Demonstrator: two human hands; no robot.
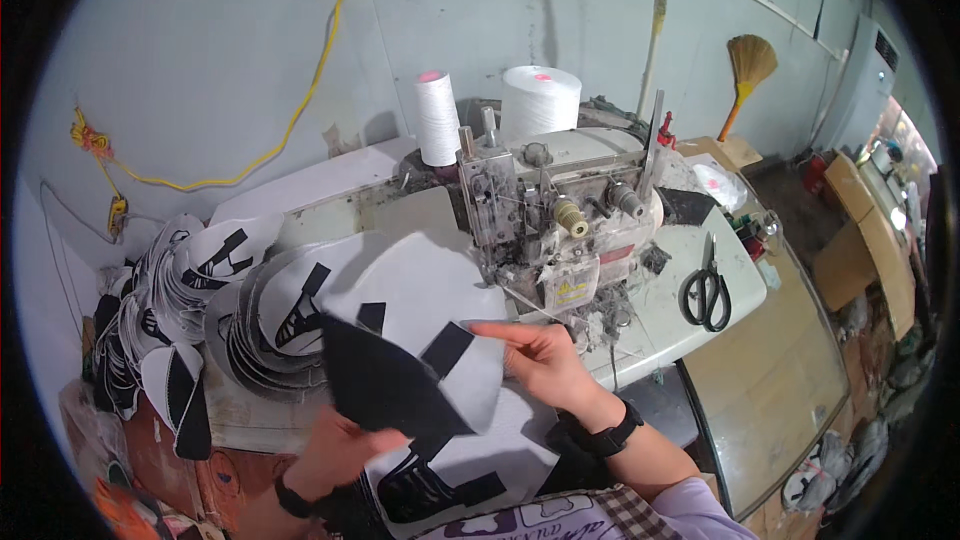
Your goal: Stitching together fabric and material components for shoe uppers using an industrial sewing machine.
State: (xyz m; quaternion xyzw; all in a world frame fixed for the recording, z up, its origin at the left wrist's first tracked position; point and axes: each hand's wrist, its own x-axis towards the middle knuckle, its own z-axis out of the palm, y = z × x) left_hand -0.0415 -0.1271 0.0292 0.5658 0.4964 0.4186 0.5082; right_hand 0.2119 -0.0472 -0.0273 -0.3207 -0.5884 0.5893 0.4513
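Observation:
My left hand is closed on the lower edge of a cut fabric piece. The piece is folded over so its black side shows. Beside it, a large white fabric piece with black strips lies against the front of the sewing machine. My right hand rests at that piece's right edge, index finger stretched out to a black strip and the other fingers curled. More white pieces with black printed patches lie across my lap.
Stacks of similar pieces sit on the left of the table. Black-handled scissors lie on the machine's right side. Two white thread cones stand behind. A yellow cord hangs on the wall, and an open cardboard box stands at right.

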